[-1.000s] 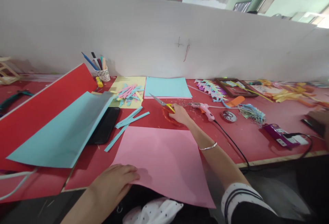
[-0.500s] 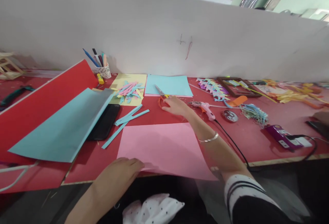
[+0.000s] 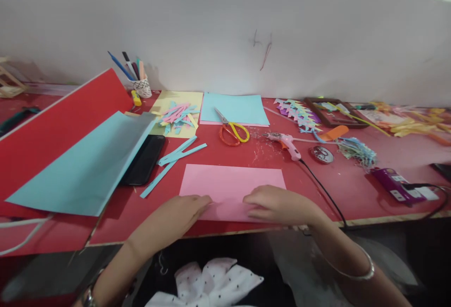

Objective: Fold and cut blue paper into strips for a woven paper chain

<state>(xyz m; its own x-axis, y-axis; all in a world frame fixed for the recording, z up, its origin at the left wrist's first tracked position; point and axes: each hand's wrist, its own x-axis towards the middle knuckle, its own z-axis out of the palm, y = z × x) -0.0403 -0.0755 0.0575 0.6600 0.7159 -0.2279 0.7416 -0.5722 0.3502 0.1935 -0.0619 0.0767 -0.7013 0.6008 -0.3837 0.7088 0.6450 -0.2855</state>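
A sheet of pink paper [image 3: 225, 180] lies on the red table just in front of me. My left hand [image 3: 188, 208] is at its near left part, fingers closed together at the paper. On the right part of the sheet, my right hand [image 3: 273, 203] has its fingers bent and closed at the paper, thumb side facing the left hand. The fingertips hide part of the near edge, and whether it is folded there I cannot tell. Beyond the sheet lie scissors [image 3: 232, 130] with one red and one yellow handle, touched by neither hand.
Blue paper strips [image 3: 172, 163] and a black phone [image 3: 143, 161] lie left, beside a tilted red board [image 3: 66, 114] with blue paper [image 3: 84, 170]. A pink glue gun [image 3: 287, 145] with a cord and a purple power strip [image 3: 396, 187] are right. Cut strips [image 3: 179, 115] sit behind.
My right hand has left the scissors and come back to the pink paper. The sheet now looks shorter from front to back, with both hands at it. The view has tilted down slightly.
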